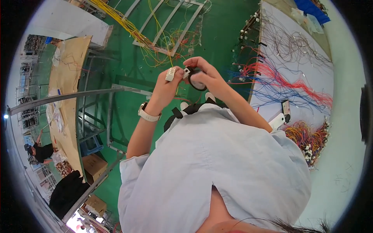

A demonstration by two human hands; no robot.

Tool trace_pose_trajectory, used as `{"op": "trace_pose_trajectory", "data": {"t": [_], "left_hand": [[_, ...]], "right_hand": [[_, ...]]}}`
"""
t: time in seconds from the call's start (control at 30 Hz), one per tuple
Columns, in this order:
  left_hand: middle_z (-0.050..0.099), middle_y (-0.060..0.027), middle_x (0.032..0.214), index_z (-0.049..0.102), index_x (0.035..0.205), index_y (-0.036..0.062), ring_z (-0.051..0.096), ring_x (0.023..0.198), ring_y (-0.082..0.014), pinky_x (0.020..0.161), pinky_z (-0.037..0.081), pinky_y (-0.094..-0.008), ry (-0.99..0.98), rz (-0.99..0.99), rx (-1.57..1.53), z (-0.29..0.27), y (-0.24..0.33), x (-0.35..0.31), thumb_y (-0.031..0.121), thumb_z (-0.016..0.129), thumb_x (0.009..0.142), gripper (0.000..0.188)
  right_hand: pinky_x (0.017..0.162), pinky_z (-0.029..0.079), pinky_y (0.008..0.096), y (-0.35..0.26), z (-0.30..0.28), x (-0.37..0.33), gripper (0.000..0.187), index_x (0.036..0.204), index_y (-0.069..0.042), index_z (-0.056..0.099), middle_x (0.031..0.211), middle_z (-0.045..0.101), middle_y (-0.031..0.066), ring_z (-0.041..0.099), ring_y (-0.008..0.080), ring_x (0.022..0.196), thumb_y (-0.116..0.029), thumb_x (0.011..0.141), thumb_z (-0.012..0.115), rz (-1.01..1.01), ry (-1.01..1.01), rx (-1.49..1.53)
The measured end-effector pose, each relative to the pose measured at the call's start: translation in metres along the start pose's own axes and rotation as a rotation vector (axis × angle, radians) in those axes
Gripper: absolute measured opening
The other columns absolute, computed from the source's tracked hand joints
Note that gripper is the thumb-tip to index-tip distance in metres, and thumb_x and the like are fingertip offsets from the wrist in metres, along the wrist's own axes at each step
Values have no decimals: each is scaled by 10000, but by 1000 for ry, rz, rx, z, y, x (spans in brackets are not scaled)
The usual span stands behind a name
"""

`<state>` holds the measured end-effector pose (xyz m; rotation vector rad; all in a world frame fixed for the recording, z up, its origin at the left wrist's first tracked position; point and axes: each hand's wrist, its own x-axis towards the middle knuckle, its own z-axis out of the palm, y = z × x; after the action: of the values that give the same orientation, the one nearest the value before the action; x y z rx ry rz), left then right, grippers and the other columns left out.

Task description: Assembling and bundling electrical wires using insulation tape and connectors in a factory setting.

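Observation:
In front of my body, both hands are raised close together. My left hand [166,89], with a white watch on its wrist, pinches a white multi-slot connector [170,73] on the end of yellow wires. My right hand [217,82] is closed around a roll of black tape [200,89]. Between the two hands a small white plug [186,72] shows against the black tape. Fingers hide part of the roll, and I cannot make out whether tape is stuck to the wires.
A bundle of yellow wires [116,19] runs over a metal frame [155,48] ahead. On the right, a white table [295,70] carries red and blue wires and a phone-like white object [276,122]. A wooden table [70,85] stands left, behind a metal rail [77,94]; another person [42,151] works there.

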<state>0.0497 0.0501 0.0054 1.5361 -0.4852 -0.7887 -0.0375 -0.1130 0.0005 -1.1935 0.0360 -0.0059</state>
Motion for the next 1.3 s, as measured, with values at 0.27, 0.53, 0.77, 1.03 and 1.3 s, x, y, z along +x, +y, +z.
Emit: {"op": "trace_pose_trajectory", "data": {"t": [0.27, 0.53, 0.77, 1.03, 1.3], "left_hand": [[523, 20, 721, 570, 830, -13, 431, 676, -63, 590, 364, -237, 113, 60, 134, 7, -10, 1, 211, 506, 989, 282], [561, 59, 720, 632, 994, 51, 345, 532, 6, 448, 223, -183, 200, -26, -249, 16, -20, -8, 251, 567, 961, 213], [572, 40, 742, 636, 1036, 52, 352, 529, -2, 441, 230, -188, 154, -59, -206, 18, -2, -14, 257, 561, 964, 230], [525, -22, 723, 530, 829, -13, 455, 659, -95, 596, 399, -255, -13, 229, 76, 4, 30, -25, 169, 511, 986, 241], [507, -92, 797, 537, 868, 10, 521, 638, -247, 573, 415, -306, -118, 439, 541, 18, 39, -32, 80, 651, 847, 136]], "right_hand": [[850, 433, 242, 5, 9, 4, 354, 1229, -18, 483, 1102, 525, 53, 542, 108, 944, -131, 894, 505, 46, 261, -10], [805, 460, 254, -18, 22, -18, 445, 1285, -31, 419, 1164, 482, 77, 525, 119, 955, -38, 856, 539, 18, 247, -331], [817, 477, 289, 8, 14, -17, 457, 1259, 2, 418, 1161, 521, 116, 572, 160, 977, -9, 824, 555, -89, 325, -516], [852, 500, 261, -16, -10, -23, 614, 1391, 16, 361, 1301, 504, 156, 603, 152, 1044, 68, 802, 526, 21, 167, -181], [818, 496, 256, -38, -15, -21, 581, 1342, 44, 455, 1139, 625, 103, 614, 126, 1000, -220, 866, 660, 400, 46, -11]]}}
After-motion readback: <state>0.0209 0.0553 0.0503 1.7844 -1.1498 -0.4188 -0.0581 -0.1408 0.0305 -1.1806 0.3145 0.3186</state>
